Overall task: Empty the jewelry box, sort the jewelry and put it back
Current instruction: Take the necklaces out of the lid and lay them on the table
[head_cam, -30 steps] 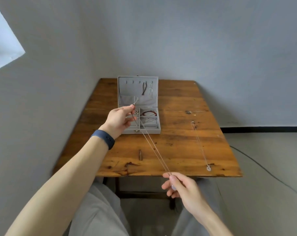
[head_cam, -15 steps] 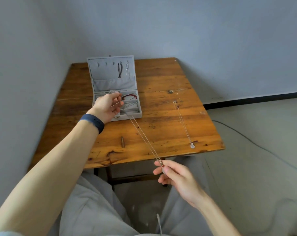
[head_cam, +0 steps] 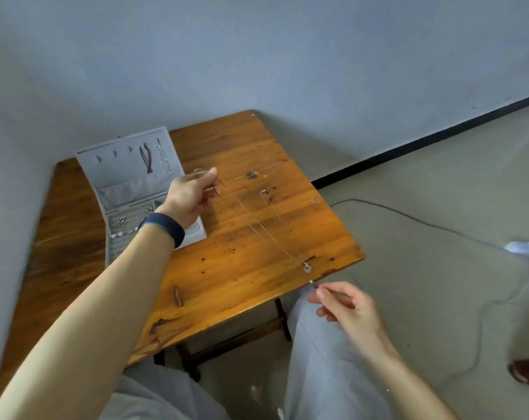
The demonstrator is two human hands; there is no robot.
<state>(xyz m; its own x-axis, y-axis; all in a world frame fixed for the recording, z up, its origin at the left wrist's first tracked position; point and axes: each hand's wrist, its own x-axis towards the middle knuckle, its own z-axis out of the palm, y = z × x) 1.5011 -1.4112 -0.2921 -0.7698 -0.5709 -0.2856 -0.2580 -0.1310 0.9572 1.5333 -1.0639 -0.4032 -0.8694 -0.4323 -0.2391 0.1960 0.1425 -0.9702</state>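
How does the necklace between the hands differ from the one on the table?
The held necklace is pulled straight between left hand and right hand; the loose necklace lies on the table. The loose necklace ends in a round pendant; the held necklace in a red piece. Both are thin chains.

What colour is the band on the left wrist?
The wristband is dark blue, clearest in head view.

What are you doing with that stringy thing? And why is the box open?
A person is sorting jewelry at a wooden table. The left hand pinches one end of a thin necklace chain and the right hand pinches the other end, holding it stretched over the table. A necklace with a round pendant lies laid out on the table close by. The grey jewelry box stands open on the left, with more pieces inside.
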